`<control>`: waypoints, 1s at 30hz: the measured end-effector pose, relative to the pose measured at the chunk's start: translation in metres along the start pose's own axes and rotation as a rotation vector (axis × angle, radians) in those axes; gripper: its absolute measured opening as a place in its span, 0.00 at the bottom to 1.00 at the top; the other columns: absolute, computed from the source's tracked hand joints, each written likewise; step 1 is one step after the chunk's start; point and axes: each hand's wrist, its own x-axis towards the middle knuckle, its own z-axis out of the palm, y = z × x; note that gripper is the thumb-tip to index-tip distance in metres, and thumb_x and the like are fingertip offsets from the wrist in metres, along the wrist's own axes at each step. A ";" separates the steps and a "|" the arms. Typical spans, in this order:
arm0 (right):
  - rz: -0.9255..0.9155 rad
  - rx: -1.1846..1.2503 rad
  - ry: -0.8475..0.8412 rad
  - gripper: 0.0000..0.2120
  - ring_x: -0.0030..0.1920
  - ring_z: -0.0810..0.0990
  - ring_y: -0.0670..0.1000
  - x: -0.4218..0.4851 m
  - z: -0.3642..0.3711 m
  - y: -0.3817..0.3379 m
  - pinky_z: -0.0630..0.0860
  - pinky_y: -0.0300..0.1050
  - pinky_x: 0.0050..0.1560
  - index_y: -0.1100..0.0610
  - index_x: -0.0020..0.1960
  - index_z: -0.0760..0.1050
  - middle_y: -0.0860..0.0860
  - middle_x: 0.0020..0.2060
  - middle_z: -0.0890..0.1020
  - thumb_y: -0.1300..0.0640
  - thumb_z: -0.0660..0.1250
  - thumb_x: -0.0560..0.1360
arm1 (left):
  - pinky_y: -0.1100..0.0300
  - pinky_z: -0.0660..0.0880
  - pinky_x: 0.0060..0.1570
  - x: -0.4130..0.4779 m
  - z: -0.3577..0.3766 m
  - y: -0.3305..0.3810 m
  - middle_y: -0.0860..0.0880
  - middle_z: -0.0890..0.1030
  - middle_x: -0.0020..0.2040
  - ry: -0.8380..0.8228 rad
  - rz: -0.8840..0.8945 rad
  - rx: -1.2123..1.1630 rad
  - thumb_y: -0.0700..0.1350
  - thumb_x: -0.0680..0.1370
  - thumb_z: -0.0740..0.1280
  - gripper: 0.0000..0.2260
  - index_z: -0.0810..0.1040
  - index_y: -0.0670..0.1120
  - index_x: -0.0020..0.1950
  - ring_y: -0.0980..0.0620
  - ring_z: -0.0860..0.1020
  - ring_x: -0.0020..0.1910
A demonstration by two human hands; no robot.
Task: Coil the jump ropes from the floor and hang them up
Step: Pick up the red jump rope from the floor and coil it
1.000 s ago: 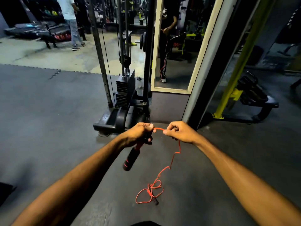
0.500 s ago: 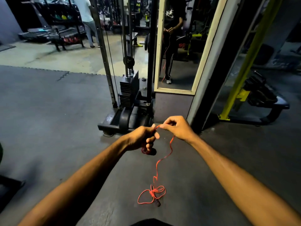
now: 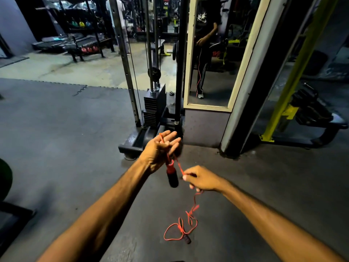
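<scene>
A thin red jump rope point(image 3: 194, 207) runs from my hands down to a loose tangle on the dark floor mat point(image 3: 66, 148). My left hand point(image 3: 158, 154) is raised with its fingers spread, and the cord loops over them. One black and red handle point(image 3: 171, 175) hangs below that palm. Lower and to the right, my right hand point(image 3: 203, 179) pinches the cord. The other black handle point(image 3: 187, 239) lies on the floor at the tangle's near end.
A cable machine with a weight stack point(image 3: 154, 108) stands just ahead. To its right is a framed mirror point(image 3: 213, 53) reflecting a person, then a dark pillar point(image 3: 251, 91) and a yellow-framed machine point(image 3: 294, 76). Racks and another person point(image 3: 120, 25) are far back left.
My right hand has dropped down and right along the cord. My left hand has risen and spread its fingers, with the handle now hanging below it. The tangle on the floor has shrunk slightly.
</scene>
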 end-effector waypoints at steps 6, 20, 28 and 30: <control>-0.326 -0.331 0.053 0.04 0.28 0.72 0.41 -0.003 -0.032 -0.069 0.69 0.36 0.34 0.57 0.38 0.81 0.45 0.29 0.77 0.60 0.68 0.72 | 0.65 0.75 0.38 -0.009 -0.006 -0.018 0.50 0.81 0.50 -0.025 0.072 0.920 0.25 0.73 0.58 0.25 0.75 0.43 0.66 0.54 0.79 0.46; 0.043 0.162 0.306 0.14 0.25 0.70 0.46 0.010 0.000 -0.007 0.73 0.49 0.31 0.54 0.37 0.77 0.49 0.25 0.73 0.53 0.62 0.79 | 0.62 0.69 0.37 -0.011 0.024 0.004 0.53 0.76 0.32 -0.170 -0.059 -0.025 0.48 0.84 0.51 0.17 0.77 0.43 0.49 0.56 0.74 0.30; -0.312 -0.230 0.180 0.04 0.31 0.77 0.41 -0.011 -0.073 -0.083 0.73 0.39 0.35 0.53 0.39 0.82 0.46 0.31 0.81 0.55 0.76 0.68 | 0.52 0.57 0.28 -0.018 0.005 -0.022 0.43 0.80 0.30 -0.237 -0.105 0.934 0.63 0.82 0.47 0.32 0.80 0.40 0.47 0.49 0.74 0.27; -0.305 -0.060 0.370 0.09 0.28 0.72 0.44 -0.004 -0.089 -0.070 0.69 0.39 0.30 0.55 0.37 0.81 0.47 0.27 0.79 0.53 0.79 0.64 | 0.59 0.63 0.26 -0.023 0.014 -0.021 0.42 0.69 0.24 -0.298 -0.236 0.704 0.70 0.77 0.36 0.43 0.79 0.38 0.44 0.48 0.69 0.20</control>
